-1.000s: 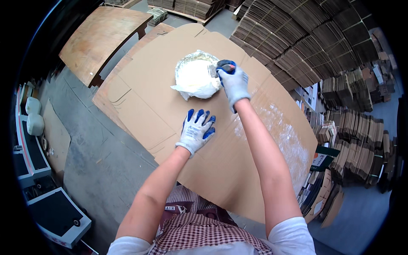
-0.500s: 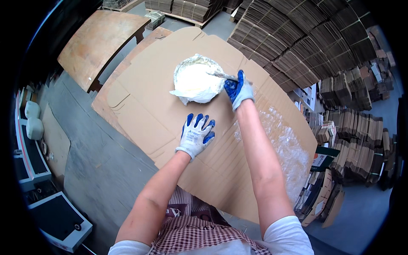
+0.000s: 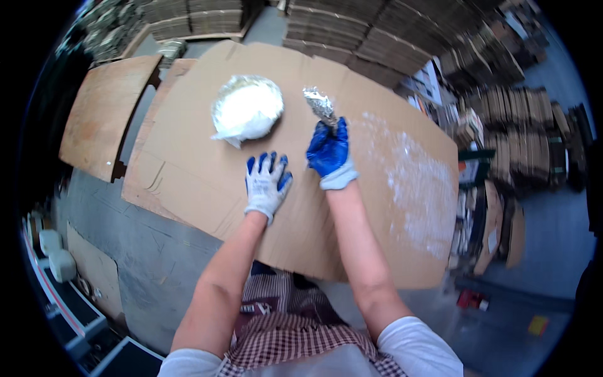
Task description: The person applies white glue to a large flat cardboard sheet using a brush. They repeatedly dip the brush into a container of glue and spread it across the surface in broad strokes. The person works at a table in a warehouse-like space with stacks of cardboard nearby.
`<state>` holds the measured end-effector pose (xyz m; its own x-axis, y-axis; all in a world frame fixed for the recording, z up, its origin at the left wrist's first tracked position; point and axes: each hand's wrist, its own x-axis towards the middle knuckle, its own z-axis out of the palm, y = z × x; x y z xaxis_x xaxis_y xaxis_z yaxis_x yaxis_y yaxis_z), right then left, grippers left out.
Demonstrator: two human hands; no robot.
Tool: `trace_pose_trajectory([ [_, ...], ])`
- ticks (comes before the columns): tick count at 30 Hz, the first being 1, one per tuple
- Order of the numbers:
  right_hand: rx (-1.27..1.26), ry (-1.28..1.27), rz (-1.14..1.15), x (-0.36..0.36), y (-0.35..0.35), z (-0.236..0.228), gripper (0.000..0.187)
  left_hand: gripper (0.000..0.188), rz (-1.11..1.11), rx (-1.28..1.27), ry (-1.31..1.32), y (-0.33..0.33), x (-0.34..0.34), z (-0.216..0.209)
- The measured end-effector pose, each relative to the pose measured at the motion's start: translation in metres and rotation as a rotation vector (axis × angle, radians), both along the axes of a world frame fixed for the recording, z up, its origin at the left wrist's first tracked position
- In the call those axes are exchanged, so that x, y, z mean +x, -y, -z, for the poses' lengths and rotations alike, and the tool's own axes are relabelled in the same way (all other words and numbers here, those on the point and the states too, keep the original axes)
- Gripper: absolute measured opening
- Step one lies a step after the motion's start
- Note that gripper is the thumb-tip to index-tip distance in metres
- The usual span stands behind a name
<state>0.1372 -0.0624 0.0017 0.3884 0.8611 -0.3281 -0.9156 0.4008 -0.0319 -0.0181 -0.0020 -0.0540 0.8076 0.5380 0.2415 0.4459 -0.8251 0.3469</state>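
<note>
Right fingers (image 3: 319,136) gripping, coated tool (image 3: 321,105) projecting beyond

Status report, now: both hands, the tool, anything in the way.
Left gloved hand palm-down on cardboard sheet. Right gloved hand grips shiny hand tool, kind unclear. Plastic-lined container left of tool, apart; nothing seen between them.

A narrow lane is left between the bowl (image 3: 275,102) and the tool (image 3: 321,107) gripped in the right hand (image 3: 330,149); its near end is crowded by the left hand (image 3: 266,184), spread on the cardboard sheet (image 3: 301,235). Wider passage is offered over the white smear (image 3: 416,182). Beyond the far edge, the way is blocked by cardboard stacks (image 3: 342,28).
</note>
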Motion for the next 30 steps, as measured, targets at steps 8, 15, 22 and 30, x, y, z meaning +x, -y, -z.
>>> trace_pose_trajectory([
  [8,-0.926,0.621,0.582,-0.044,0.192,-0.026,0.017,0.043,0.095,0.002,-0.065,-0.006,-0.002,0.0],
  [15,-1.589,1.884,0.11,-0.14,0.156,-0.024,0.037,0.044,0.198,0.05,-0.119,-0.02,-0.007,0.0],
  [22,-2.111,1.685,-0.058,-0.105,0.214,0.0,0.036,0.044,0.203,0.086,-0.147,-0.018,-0.006,-0.002],
  [30,-1.648,2.004,-0.084,-0.149,0.188,0.0,0.038,0.044,0.212,0.122,-0.151,-0.018,-0.006,-0.003],
])
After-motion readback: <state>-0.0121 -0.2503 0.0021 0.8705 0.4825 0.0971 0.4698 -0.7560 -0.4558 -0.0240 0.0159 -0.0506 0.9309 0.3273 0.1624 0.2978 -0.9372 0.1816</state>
